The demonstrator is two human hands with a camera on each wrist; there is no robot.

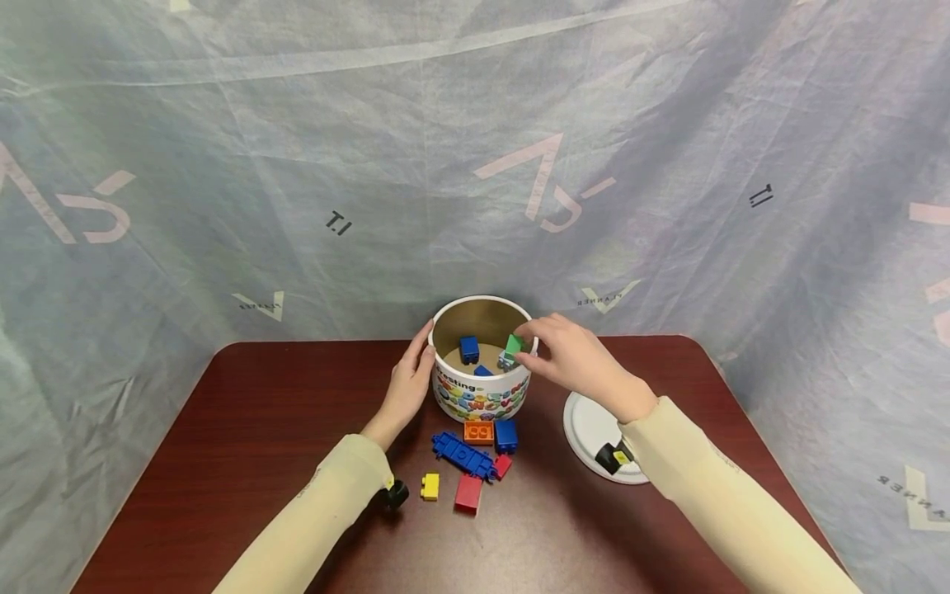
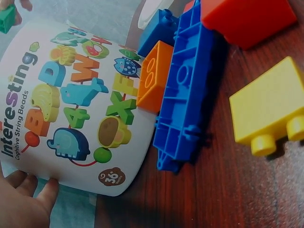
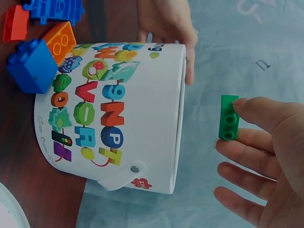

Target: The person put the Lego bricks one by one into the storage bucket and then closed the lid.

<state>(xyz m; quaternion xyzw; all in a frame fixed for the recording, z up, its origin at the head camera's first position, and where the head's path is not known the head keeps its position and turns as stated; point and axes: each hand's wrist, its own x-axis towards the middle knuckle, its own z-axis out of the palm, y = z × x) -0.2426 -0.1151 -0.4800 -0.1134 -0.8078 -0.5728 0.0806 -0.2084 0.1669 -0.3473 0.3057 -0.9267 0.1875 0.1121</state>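
At left, the left hand (image 1: 404, 388) steadies a printed bucket (image 1: 482, 398), its fingers laid fairly straight against the outer wall near the rim rather than clenched. How firmly it presses cannot be told. If that hold is light, a knock on the rim could make the bucket slide or tip.

In front, on the dark table (image 1: 297, 412), a yellow block (image 1: 430, 487) sits apart from the rest. Next come a long blue base (image 1: 462, 454), angled across the group with its hollow side up, a red block (image 1: 468, 492) nearer the viewer, and an orange block (image 1: 478, 432) just before the bucket. A small red block (image 1: 502, 466) lies by the base's right end, below an upright blue block (image 1: 506, 436). A bucket pushed toward the viewer would probably shove the orange and blue blocks into the base.

Over the right part of the bucket's mouth is the green block (image 1: 514, 346), pinched between the right hand's (image 1: 567, 351) thumb and a fingertip, the other fingers spread. So narrow a hold could let it twist loose, or catch on the rim and drop outside.

At far right, a white lid (image 1: 590, 425) lies flat beneath the right wrist; a low sweep of that arm could nudge it.
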